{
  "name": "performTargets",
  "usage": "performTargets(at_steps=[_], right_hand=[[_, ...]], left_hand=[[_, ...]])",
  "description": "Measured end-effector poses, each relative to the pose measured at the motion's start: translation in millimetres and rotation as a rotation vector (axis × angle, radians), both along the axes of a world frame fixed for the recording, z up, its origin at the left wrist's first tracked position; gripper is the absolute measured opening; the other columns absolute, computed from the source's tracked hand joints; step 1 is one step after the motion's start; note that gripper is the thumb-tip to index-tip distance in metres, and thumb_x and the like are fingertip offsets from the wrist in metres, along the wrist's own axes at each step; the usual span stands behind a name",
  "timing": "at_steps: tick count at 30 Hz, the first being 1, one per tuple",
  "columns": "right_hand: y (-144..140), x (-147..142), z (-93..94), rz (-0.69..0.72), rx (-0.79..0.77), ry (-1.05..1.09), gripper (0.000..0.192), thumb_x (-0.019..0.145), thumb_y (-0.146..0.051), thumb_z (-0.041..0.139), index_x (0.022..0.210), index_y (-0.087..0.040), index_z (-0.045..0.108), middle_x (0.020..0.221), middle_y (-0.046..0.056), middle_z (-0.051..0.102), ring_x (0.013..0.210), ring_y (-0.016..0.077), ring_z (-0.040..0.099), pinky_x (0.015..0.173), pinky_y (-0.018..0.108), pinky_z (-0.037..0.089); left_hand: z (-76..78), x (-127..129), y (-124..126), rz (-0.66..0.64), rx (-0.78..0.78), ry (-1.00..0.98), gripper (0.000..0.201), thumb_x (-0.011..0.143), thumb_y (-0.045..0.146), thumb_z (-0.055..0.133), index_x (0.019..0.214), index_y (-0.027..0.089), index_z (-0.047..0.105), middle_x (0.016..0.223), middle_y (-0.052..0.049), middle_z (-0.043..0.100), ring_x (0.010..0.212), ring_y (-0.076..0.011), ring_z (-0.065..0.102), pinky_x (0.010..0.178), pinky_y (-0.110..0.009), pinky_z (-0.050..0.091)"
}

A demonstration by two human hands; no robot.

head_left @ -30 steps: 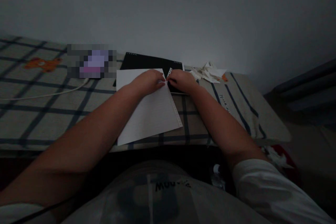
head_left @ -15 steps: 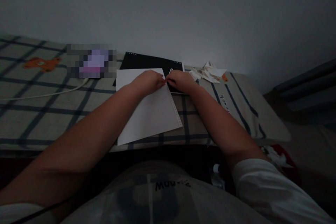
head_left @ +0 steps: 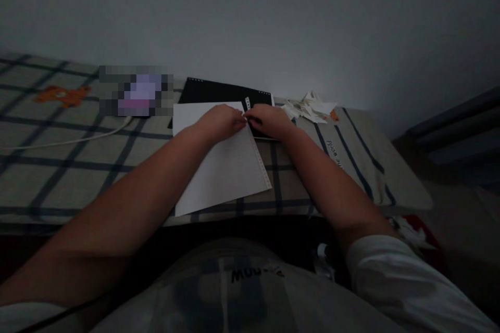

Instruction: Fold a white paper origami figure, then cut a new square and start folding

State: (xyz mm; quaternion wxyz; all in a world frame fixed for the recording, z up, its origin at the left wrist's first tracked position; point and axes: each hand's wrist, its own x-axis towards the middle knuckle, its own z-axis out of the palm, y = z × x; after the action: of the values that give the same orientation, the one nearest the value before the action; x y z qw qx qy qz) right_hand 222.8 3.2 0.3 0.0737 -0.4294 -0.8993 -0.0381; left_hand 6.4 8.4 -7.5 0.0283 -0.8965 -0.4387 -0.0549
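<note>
A white sheet of paper [head_left: 219, 174] lies on the checked cloth with a perforated strip along its right edge. My left hand [head_left: 223, 122] rests on the sheet's upper part, its fingers closed at the right edge. My right hand [head_left: 270, 118] is beside it, fingertips nearly touching the left ones, pinching the edge strip [head_left: 247, 102], whose holed upper end stands away from the sheet. Behind both hands lies a black folder-like sheet [head_left: 222, 92] with small holes at its top corners, partly covered by the paper and my right hand.
A pile of torn white paper scraps [head_left: 310, 108] lies right of my right hand. To the left are a blurred phone-like device [head_left: 142, 93] with a white cable [head_left: 97, 137] and an orange item [head_left: 62, 95]. A bottle [head_left: 323, 260] is below the front edge; a wall rises behind.
The loose upper end of the strip has swung left and up between my hands. My right fingertips have shifted slightly; the sheet and my left hand stay in place.
</note>
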Motion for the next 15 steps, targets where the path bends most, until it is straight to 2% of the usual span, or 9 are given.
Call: performTargets(at_steps=[6,10,15], right_hand=[[2.9,2.1,-1.4,0.002,-0.018,-0.002,0.031,0.104,-0.021,0.053,0.120,-0.019,0.080,0.122,0.012,0.074,0.114,0.0266,0.066,0.086,0.037,0.047],[2.8,2.1,-0.9,0.003,-0.023,-0.008,0.030,0.103,-0.022,0.054,0.118,-0.018,0.079,0.122,0.014,0.075,0.113,0.0272,0.066,0.086,0.037,0.047],[1.4,1.0,-3.1,0.026,-0.015,0.035,0.033,0.102,-0.018,0.054,0.126,-0.019,0.078,0.126,0.012,0.075,0.118,0.0260,0.064,0.092,0.036,0.047]], left_hand=[[4.3,-1.7,-6.6,-0.016,0.014,-0.061,0.043,0.103,0.043,0.046,0.125,0.032,0.082,0.126,0.001,0.083,0.116,-0.0207,0.076,0.102,-0.029,0.051],[8.6,0.2,-10.2,0.009,-0.022,-0.037,0.045,0.103,0.041,0.046,0.127,0.030,0.082,0.131,0.000,0.081,0.120,-0.0221,0.075,0.103,-0.030,0.051],[4.0,-3.0,-5.0,-0.057,0.003,-0.026,0.047,0.104,0.039,0.043,0.136,0.034,0.078,0.127,0.000,0.082,0.122,-0.0221,0.075,0.102,-0.030,0.051]])
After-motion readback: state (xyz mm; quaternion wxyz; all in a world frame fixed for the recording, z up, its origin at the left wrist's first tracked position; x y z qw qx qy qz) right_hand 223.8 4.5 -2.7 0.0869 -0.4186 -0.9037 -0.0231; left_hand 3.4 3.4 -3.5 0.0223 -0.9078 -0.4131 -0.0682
